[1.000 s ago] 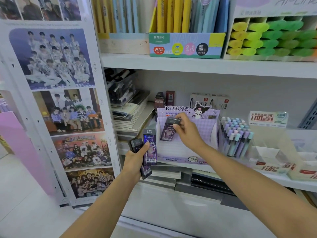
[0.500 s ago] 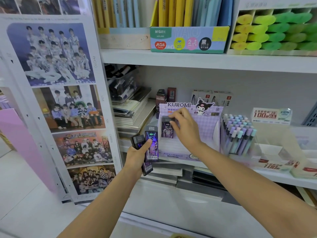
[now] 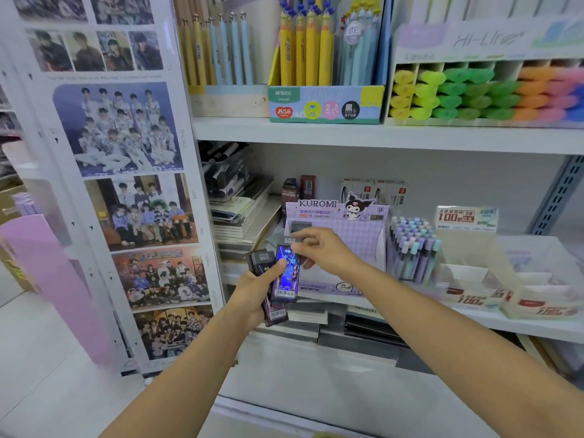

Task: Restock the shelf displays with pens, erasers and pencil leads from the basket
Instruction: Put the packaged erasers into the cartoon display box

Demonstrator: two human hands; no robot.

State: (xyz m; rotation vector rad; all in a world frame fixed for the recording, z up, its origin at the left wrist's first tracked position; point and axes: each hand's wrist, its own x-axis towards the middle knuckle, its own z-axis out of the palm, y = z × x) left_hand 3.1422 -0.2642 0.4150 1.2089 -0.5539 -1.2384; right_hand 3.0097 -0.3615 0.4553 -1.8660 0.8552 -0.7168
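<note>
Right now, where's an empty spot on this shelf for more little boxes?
The purple Kuromi cardboard display box is mostly bare right of the right hand pinching the blue lead case. The pale open tray beyond the pastel pens looks empty too. Left, stacked notebooks leave no room.

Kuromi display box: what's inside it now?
One dark lead case stands at the back left of the Kuromi display box; the rest visible is bare purple lining. The right hand, pinching the blue lead case held by the left hand, covers the front left.
</note>
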